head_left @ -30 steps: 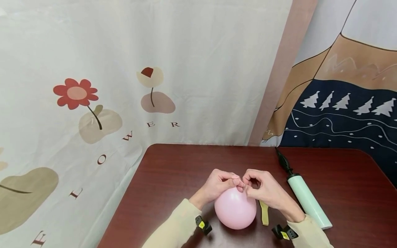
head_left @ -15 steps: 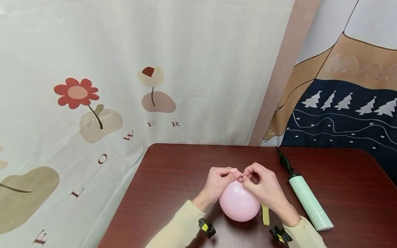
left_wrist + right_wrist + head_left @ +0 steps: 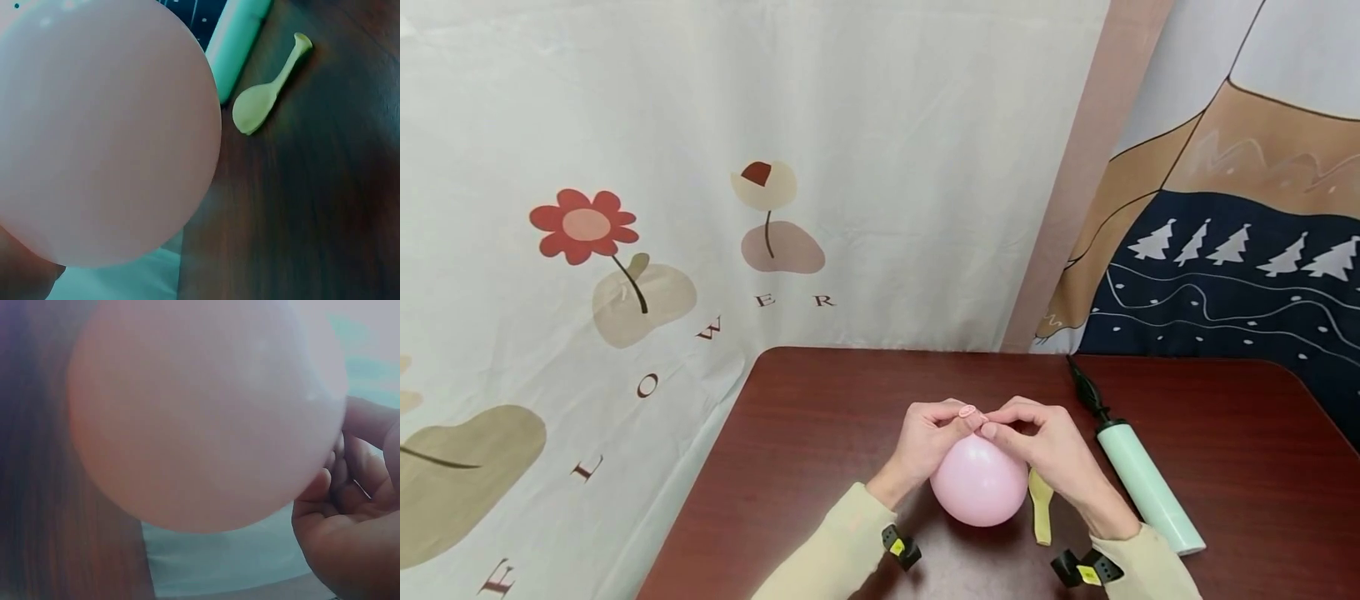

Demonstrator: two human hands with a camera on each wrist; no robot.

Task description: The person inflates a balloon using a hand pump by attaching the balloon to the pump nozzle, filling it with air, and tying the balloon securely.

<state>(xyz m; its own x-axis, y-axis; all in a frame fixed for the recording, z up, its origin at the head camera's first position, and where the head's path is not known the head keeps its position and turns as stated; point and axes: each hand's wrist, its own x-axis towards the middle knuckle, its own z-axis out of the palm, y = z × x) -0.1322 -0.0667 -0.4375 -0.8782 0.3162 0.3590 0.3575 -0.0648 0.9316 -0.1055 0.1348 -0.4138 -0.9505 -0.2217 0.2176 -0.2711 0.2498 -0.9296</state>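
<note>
An inflated pink balloon [image 3: 979, 485] hangs neck-up between both hands over the table. My left hand [image 3: 922, 435] pinches its neck between thumb and index finger, and the pink rim of the mouth [image 3: 967, 410] shows over the fingertips. From the other side my right hand [image 3: 1051, 446] pinches at the same neck, thumb and index finger meeting the left fingertips. Whether the neck is looped or knotted is hidden by the fingers. The balloon's round body fills much of both wrist views. An uninflated yellow balloon [image 3: 256, 107] lies near my right hand.
A mint-green hand pump [image 3: 1150, 490] with a black nozzle lies on the right of the dark red-brown table [image 3: 842, 400]. Printed curtains [image 3: 887, 167] hang behind the table's far edge.
Both hands have risen slightly and moved right with the pink balloon, then held there. The right fingers have flattened toward the left fingertips at the neck. More of the yellow balloon shows.
</note>
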